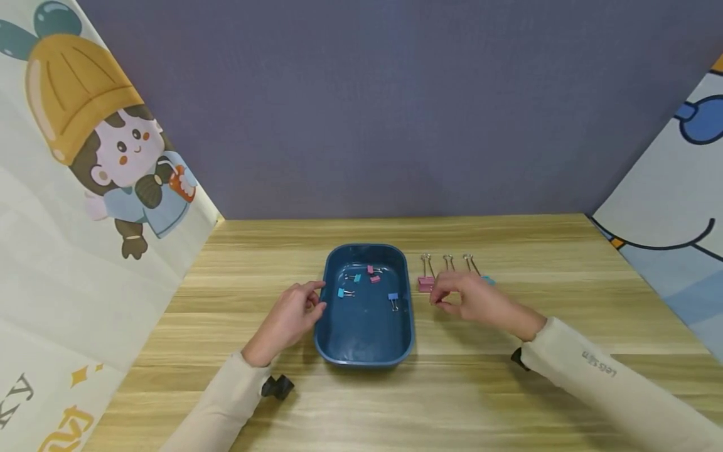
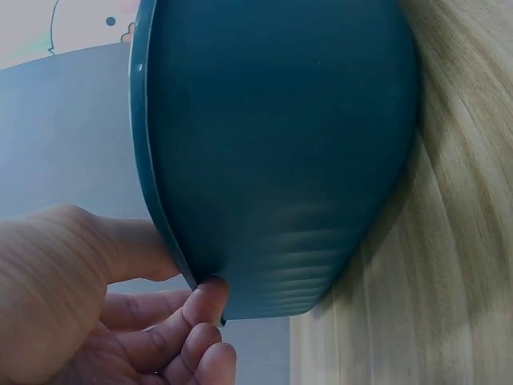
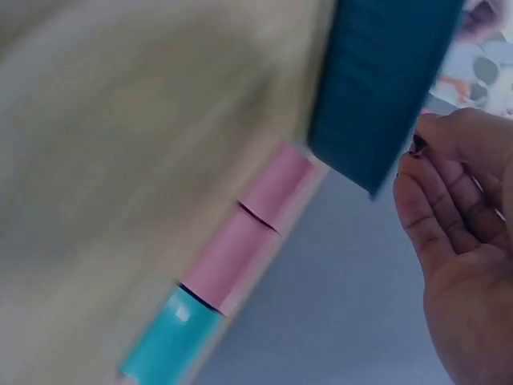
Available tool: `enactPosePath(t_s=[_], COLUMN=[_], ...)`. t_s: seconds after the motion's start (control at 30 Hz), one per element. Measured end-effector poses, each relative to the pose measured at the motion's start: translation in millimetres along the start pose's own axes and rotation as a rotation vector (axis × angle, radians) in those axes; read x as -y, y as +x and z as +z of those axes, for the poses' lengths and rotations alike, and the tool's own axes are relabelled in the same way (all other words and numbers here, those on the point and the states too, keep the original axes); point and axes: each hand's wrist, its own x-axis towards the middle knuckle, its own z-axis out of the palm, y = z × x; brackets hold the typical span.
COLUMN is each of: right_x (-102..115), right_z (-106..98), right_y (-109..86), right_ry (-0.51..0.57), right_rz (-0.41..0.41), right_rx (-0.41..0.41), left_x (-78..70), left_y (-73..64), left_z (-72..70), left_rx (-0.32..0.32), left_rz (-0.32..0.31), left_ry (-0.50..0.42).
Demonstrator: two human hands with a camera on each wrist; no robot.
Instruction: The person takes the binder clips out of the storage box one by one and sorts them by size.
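While the left hand pinched the left rim of a dark blue plastic tray with round corners, the right hand was just past the tray's right side, a little right of the middle of the frame. Its thumb and finger were together on a small dark thing, too tiny to name. The tray sat near the middle of the frame on a pale brown wood-grain table. Inside it lay two little pink clips near the top, two little light blue clips on the left and one little blue clip by the right wall. Right of the tray, partly behind the right hand, two bigger pink clips and a bigger light blue clip lay in a row, with silver wire arms pointing to the top of the frame.
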Motion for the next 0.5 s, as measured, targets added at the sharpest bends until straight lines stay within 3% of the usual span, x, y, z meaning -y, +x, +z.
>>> enactPosePath(t_s=[0.2,0.3,0.5], right_x=[0,-2,-6], right_z=[20,25,31], right_y=[-4.6,-5.5,-5.2], right_ry=[0.064,0.088,0.062], right_rz=[0.105,0.157,0.178], right_rx=[0.127,0.154,0.189], left_x=[-0.2,-0.8,-0.4], left_y=[0.1,0.2,0.8], left_z=[-0.4,-0.8,0.3], left_rx=[0.004,0.000,-0.010], left_rz=[-0.014,-0.007,0.003], left_ry=[0.005,0.006,0.005])
